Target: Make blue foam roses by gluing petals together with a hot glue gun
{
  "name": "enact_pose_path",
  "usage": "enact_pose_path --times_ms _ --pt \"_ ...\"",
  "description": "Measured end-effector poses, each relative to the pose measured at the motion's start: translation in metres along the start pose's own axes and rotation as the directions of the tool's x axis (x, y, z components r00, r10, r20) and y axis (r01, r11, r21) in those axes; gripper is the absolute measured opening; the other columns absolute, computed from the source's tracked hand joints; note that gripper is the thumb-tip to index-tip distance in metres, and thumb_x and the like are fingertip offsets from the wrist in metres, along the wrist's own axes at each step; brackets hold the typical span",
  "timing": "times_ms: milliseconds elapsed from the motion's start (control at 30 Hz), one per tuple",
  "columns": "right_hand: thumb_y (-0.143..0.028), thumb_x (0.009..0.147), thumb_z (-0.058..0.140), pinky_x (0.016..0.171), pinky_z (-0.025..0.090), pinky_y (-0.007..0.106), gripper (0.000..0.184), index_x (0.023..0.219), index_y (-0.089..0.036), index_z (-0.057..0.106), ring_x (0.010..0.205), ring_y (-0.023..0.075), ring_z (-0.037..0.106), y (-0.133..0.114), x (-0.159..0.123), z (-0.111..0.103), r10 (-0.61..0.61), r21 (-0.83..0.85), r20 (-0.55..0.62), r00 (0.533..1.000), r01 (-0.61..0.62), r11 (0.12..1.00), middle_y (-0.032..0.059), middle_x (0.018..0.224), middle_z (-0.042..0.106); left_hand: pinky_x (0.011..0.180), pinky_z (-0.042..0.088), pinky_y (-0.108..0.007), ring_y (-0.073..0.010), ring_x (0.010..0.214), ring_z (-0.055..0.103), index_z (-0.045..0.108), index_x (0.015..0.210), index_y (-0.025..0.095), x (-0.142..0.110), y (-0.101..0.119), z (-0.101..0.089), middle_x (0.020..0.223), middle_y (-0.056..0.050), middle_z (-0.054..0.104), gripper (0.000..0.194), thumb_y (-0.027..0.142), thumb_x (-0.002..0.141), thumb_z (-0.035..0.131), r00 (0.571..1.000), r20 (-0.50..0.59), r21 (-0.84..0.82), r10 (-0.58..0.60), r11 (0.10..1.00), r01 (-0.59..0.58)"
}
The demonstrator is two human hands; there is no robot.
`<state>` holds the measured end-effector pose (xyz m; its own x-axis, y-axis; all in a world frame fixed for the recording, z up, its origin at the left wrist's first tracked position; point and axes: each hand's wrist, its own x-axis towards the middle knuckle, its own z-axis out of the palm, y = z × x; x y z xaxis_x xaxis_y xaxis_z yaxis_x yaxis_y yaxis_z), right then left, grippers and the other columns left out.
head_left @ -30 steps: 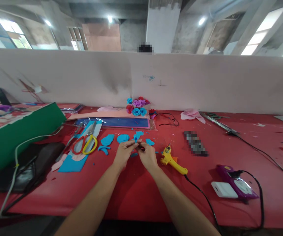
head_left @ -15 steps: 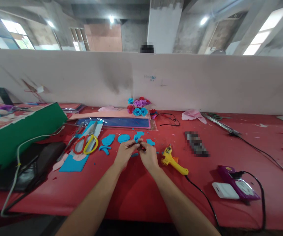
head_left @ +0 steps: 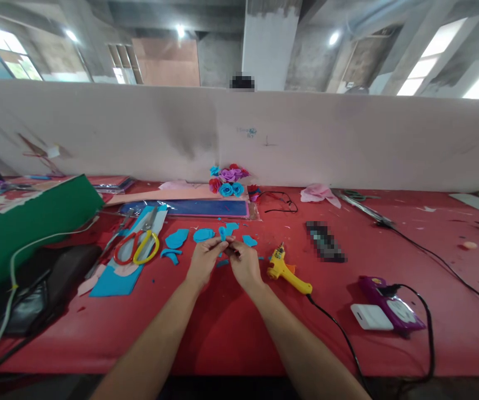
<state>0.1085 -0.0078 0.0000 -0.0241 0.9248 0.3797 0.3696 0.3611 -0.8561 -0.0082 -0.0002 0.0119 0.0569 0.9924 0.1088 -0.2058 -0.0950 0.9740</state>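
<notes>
My left hand (head_left: 204, 260) and my right hand (head_left: 244, 264) meet over the red table (head_left: 231, 328), fingers pinched together on a small blue foam piece (head_left: 223, 233) held between them. Loose blue foam petals (head_left: 181, 239) lie just beyond my fingers. A yellow glue gun (head_left: 286, 270) rests right of my right hand. Scissors with a red and a yellow handle (head_left: 137, 247) lie left of my left hand on a blue foam sheet (head_left: 112, 280).
Finished foam roses (head_left: 226, 180) stand at the pink partition. A dark blue sheet (head_left: 189, 208), a green roll (head_left: 26, 222), a black bag (head_left: 43, 283), a purple device (head_left: 392, 305) with a white box (head_left: 372, 316), and cables cross the table.
The view has shifted slightly, so everything sits a little further left. My hands stay pinched on the blue piece in the same spot.
</notes>
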Motion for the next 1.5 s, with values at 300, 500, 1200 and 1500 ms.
enact_pose_path --times_ms 300,500,1200,1500 --pt "-0.018 0.082 0.053 0.073 0.049 0.030 0.022 0.089 -0.022 0.073 0.078 0.0200 0.065 -0.0005 -0.0001 0.0000 -0.002 -0.016 0.005 1.000 0.002 1.000 0.0045 0.088 0.074 0.090 0.046 -0.036 -0.0224 0.095 0.065 0.069 0.099 0.019 -0.0006 -0.0011 0.0011 0.099 -0.007 0.072 0.034 0.031 0.068 0.073 1.000 0.004 -0.107 0.030 0.994 -0.030" --pt "-0.011 0.080 0.049 0.075 0.050 0.029 0.028 0.090 -0.023 0.073 0.078 0.0181 0.066 -0.0005 -0.0002 0.0012 -0.028 0.055 0.017 0.999 0.027 0.998 0.0025 0.087 0.073 0.088 0.047 -0.034 -0.0229 0.096 0.065 0.072 0.089 0.017 -0.0012 -0.0001 0.0000 0.098 -0.009 0.072 0.026 0.037 0.073 0.068 1.000 0.024 -0.141 -0.011 0.990 0.015" --pt "-0.014 0.081 0.051 0.073 0.048 0.029 0.024 0.089 -0.023 0.072 0.078 0.0188 0.065 -0.0063 -0.0018 0.0017 -0.061 0.043 0.064 0.996 0.058 0.997 0.0025 0.086 0.073 0.074 0.050 -0.029 -0.0205 0.081 0.065 0.073 0.071 0.022 0.0024 -0.0049 -0.0050 0.083 -0.005 0.073 0.013 0.027 0.060 0.077 0.994 -0.037 -0.264 -0.104 0.960 0.091" --pt "-0.014 0.081 0.052 0.072 0.047 0.028 0.022 0.086 -0.022 0.072 0.077 0.0186 0.065 -0.0058 -0.0029 0.0023 -0.057 0.032 0.068 0.996 0.055 0.998 0.0039 0.088 0.073 0.067 0.049 -0.025 -0.0145 0.068 0.062 0.072 0.069 0.020 0.0017 -0.0033 -0.0034 0.073 -0.002 0.070 0.011 0.026 0.061 0.077 0.996 -0.011 -0.288 -0.085 0.955 0.078"
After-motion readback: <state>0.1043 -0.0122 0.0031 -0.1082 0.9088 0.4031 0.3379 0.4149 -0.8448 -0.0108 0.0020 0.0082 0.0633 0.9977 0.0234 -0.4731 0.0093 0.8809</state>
